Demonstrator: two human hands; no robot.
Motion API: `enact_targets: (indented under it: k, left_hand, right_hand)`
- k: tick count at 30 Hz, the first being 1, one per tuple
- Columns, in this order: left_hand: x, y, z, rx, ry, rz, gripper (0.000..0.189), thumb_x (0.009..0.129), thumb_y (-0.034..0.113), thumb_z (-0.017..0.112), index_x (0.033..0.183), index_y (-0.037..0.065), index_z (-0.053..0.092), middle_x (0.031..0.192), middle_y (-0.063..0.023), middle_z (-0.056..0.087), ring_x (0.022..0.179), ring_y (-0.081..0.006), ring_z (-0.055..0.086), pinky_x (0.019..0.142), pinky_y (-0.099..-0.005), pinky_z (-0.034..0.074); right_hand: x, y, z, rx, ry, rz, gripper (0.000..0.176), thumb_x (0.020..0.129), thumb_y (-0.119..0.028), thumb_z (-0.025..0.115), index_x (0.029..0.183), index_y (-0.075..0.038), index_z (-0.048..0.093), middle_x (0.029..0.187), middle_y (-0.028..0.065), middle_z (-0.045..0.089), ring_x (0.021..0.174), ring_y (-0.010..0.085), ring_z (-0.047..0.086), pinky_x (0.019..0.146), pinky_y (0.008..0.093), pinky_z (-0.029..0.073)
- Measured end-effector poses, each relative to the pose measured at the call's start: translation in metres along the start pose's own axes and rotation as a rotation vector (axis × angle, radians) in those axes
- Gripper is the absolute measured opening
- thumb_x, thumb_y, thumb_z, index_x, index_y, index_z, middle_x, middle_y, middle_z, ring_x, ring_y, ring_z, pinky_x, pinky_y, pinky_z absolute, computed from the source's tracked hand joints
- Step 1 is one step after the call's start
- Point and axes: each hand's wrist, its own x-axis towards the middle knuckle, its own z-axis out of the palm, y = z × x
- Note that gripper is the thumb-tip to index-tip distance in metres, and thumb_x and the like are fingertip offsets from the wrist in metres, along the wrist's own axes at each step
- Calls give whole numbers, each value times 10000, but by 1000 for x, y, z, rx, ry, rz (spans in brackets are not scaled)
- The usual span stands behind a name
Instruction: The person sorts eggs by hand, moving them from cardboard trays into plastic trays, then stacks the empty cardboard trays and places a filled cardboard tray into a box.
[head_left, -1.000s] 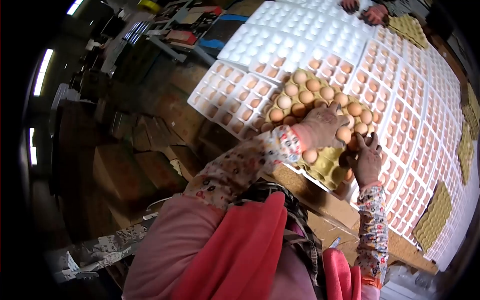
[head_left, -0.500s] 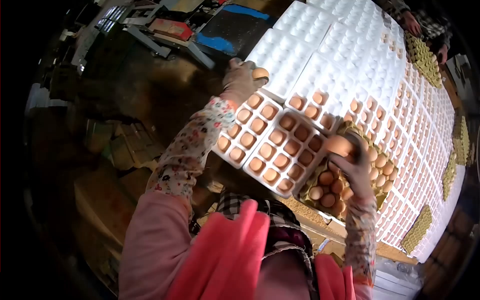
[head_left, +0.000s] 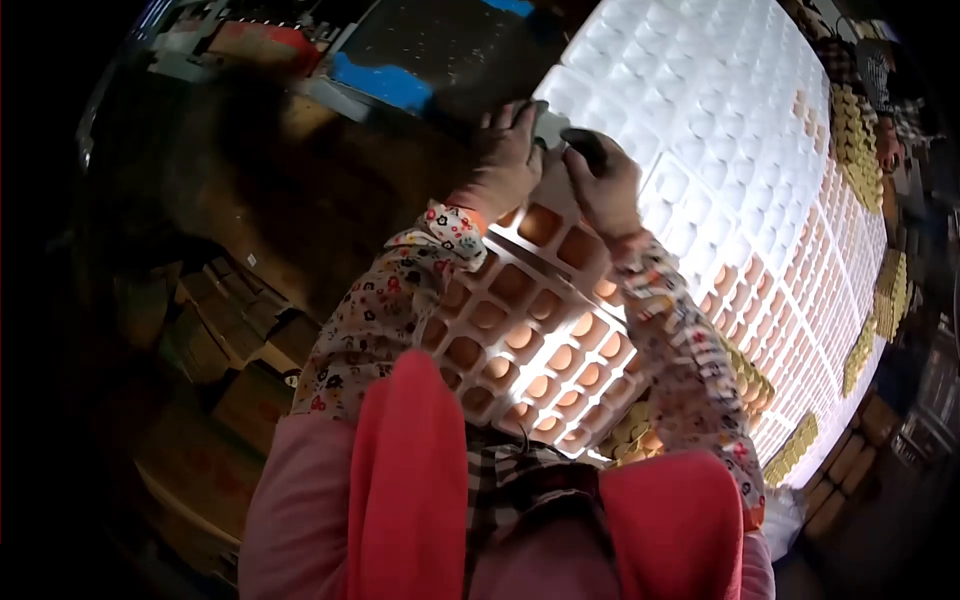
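My left hand (head_left: 503, 165) is over the near edge of a white foam egg tray, its fingers apart and no egg visible in it. Close beside it, my right hand (head_left: 607, 190) has its fingers curled toward the same tray; whatever they may hold is hidden. Brown eggs (head_left: 540, 224) fill cells just below my hands. Nearer my body, more foam trays hold rows of eggs (head_left: 518, 335). Under my right sleeve, a pulp egg flat (head_left: 630, 432) shows only in part, with eggs in it.
Unfilled white foam trays (head_left: 650, 65) spread toward the far side, and egg-filled ones (head_left: 790, 300) lie to the right. Pulp flats (head_left: 855, 150) are stacked near another person's hand (head_left: 888, 145). A dark surface with blue patches (head_left: 385, 82) stands at upper left; cardboard boxes (head_left: 250, 330) are lower left.
My right hand has moved from the pulp flat up and left, beside my left hand. The egg seen in my left hand no longer shows. The view has shifted.
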Motion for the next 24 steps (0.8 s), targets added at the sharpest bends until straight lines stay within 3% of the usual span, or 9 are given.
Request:
enact_targets:
  k: [6, 9, 12, 14, 15, 17, 19, 22, 24]
  left_hand:
    - [-9, -18, 17, 98, -19, 132, 541, 819, 181, 611, 1319, 77, 436, 1246, -213, 483, 1154, -374, 468, 986, -474, 375]
    - [-24, 48, -7, -514, -57, -62, 546, 827, 173, 660, 1318, 70, 446, 1211, -210, 502, 1089, -345, 516, 900, -429, 455]
    - [-111, 152, -51, -422, -178, 337, 514, 825, 151, 673, 1291, 53, 481, 1172, -198, 518, 1043, -332, 523, 878, -403, 470]
    - [-199, 213, -50, -645, -419, 468, 505, 796, 277, 691, 1247, 103, 545, 1223, -172, 466, 1068, -331, 488, 866, -413, 444]
    - [-261, 253, -42, -290, -560, 717, 442, 812, 305, 651, 1229, 177, 577, 1201, -150, 448, 1028, -313, 495, 837, -425, 435]
    - [-295, 272, -34, 37, -582, 777, 356, 840, 261, 586, 1192, 207, 583, 1144, -137, 449, 923, -291, 535, 777, -419, 442]
    - [-302, 280, -35, -123, -612, 584, 390, 778, 238, 674, 1138, 138, 563, 1122, -126, 469, 933, -300, 554, 764, -421, 465]
    - [-283, 304, -67, -569, -493, 163, 374, 782, 167, 695, 1111, 66, 547, 987, -105, 594, 872, -209, 616, 695, -320, 518]
    - [-274, 297, -64, -1290, -616, -565, 335, 830, 164, 650, 1133, 53, 563, 970, -83, 626, 846, -157, 626, 691, -263, 520]
  right_hand:
    - [-92, -13, -6, 166, 288, 136, 316, 828, -139, 612, 1113, -2, 615, 938, 199, 653, 880, 300, 643, 800, 376, 499]
    - [-233, -59, -62, 137, 212, 179, 369, 823, -162, 680, 1151, -17, 591, 1058, 165, 625, 951, 288, 623, 854, 354, 472]
    - [-353, -82, -135, -163, 33, -100, 300, 787, -72, 684, 1064, 20, 614, 1036, 201, 627, 857, 288, 638, 736, 371, 517]
    - [-427, -68, -170, -78, 239, 254, 347, 782, -39, 670, 1115, 31, 599, 1049, 180, 639, 824, 268, 656, 715, 352, 535]
    - [-433, -69, -197, -316, 309, 462, 436, 737, 3, 679, 1164, -1, 589, 1039, 161, 639, 873, 292, 647, 744, 389, 529]
    - [-439, -53, -202, -754, -12, 177, 474, 737, -103, 683, 1201, -138, 593, 1137, 133, 580, 991, 301, 578, 835, 406, 463]
    - [-444, -23, -197, -1073, -133, -19, 436, 752, -253, 673, 1178, -209, 594, 1190, 111, 525, 1030, 283, 527, 859, 368, 414]
    - [-440, -25, -228, -109, -58, 296, 379, 741, -154, 696, 1113, -152, 624, 1045, 103, 586, 932, 258, 601, 804, 360, 488]
    - [-441, -24, -244, 644, 185, 490, 295, 780, -152, 692, 1043, -33, 631, 918, 49, 605, 833, 124, 592, 717, 297, 503]
